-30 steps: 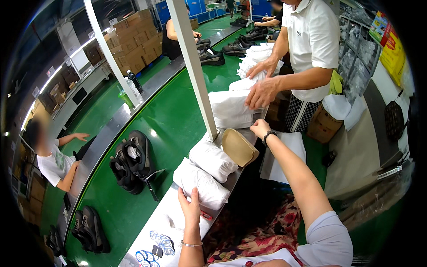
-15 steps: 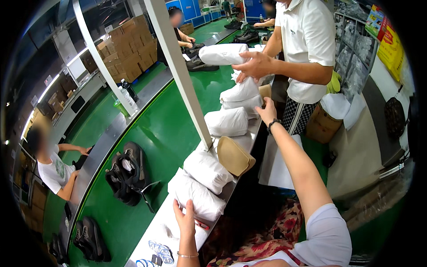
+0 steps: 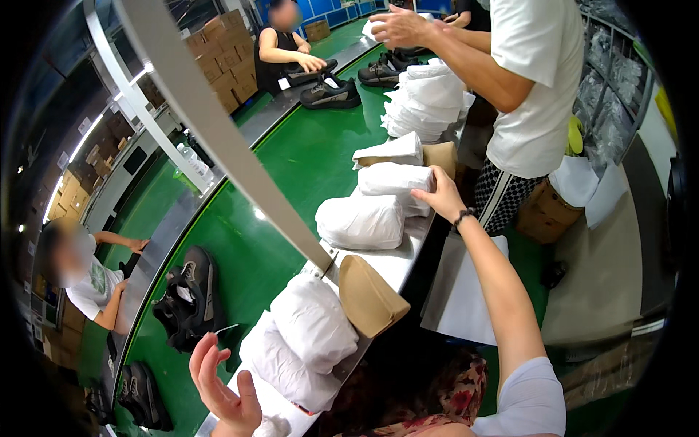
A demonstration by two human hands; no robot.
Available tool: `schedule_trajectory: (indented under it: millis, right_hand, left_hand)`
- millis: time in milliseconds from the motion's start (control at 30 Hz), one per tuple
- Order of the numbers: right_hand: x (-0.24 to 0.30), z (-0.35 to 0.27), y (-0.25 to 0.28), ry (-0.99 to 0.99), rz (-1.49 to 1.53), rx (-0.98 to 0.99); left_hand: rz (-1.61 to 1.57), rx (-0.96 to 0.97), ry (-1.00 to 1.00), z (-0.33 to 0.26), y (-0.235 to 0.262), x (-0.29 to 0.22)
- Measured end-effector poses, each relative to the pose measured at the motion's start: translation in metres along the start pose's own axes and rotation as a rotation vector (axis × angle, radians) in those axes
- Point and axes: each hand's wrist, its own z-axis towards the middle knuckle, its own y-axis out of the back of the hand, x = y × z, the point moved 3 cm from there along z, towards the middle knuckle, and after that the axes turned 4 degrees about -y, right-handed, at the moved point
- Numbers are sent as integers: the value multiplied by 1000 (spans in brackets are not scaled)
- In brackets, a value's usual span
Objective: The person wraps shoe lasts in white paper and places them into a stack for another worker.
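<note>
My right hand (image 3: 442, 195) reaches forward to a white paper-wrapped bundle (image 3: 393, 178). Its thumb and fingers close round the bundle's near right end. Just in front lies another white wrapped bundle (image 3: 360, 222). At the lower left my left hand (image 3: 227, 393) is raised with its fingers apart, holding nothing. Beside it, two more wrapped bundles, a puffy one (image 3: 313, 320) and a flatter one (image 3: 284, 368), rest against each other on the metal ledge. A stack of folded brown cardboard inserts (image 3: 371, 295) leans next to them.
A grey post (image 3: 240, 160) rises from the ledge between the bundles. Dark shoes (image 3: 191, 295) stand on the green conveyor belt (image 3: 269, 218). Beyond my right hand, a co-worker in a white shirt (image 3: 539, 73) stands by a tall pile of white paper (image 3: 426, 98). Other people sit across the belt.
My right hand has closed on the end of a wrapped bundle. My left hand has moved left, away from the nearest bundle. The co-worker has carried a white bundle farther off.
</note>
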Motion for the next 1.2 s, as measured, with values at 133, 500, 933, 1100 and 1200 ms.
schedule_trajectory:
  millis: [133,500,933,1100,1200]
  right_hand:
    - [2,-3,12,-13,80,12]
    - [-8,26,25,-177,305,129]
    - [-11,33,35,-295,595,11]
    - [-34,15,105,-422,1099,-421]
    - [2,-14,137,-445,1131,-388]
  left_hand:
    - [-45,160,-46,46,-51,-6]
    - [-469,513,245,147,-231,-8]
    - [-1284,-65,1499,167,-443,136]
    - [-1614,-20,1422,190,-435,116]
    - [-1675,-36,1320,233,-422,96]
